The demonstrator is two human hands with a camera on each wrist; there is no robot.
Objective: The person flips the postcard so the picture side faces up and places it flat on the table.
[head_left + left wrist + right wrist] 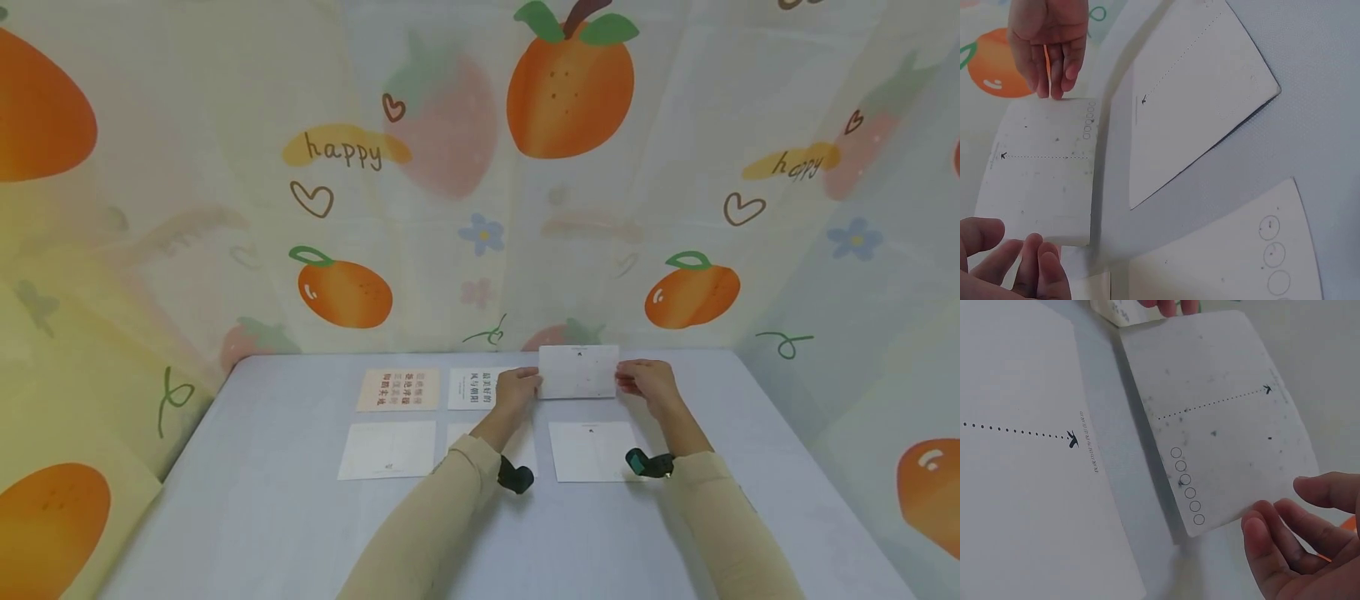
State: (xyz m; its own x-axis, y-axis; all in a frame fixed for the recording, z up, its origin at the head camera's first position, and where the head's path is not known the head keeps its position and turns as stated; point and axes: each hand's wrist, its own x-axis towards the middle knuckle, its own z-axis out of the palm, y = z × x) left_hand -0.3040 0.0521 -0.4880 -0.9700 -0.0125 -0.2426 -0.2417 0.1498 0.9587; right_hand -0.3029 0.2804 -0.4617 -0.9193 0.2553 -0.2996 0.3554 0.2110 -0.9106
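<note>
A white postcard [579, 372] lies between my two hands at the back of the table, tilted or slightly raised, with a shadow along its near edge. Its face carries a dotted line, a small bird-like mark and a row of circles. Fingertips of my left hand [517, 388] touch its left edge; in the left wrist view the thumb [982, 234] stays apart from the fingers. On the opposite edge, the fingertips of my right hand [651, 385] touch it, with the thumb [1322, 490] near a corner.
Nearer me lie white cards, one at left [388, 450], one at right [592, 452] and one partly behind my left arm [528, 446]. The back row holds a beige lettered card [399, 390] and a white lettered card [468, 388]. A fruit-printed cloth [435, 275] hangs behind the table.
</note>
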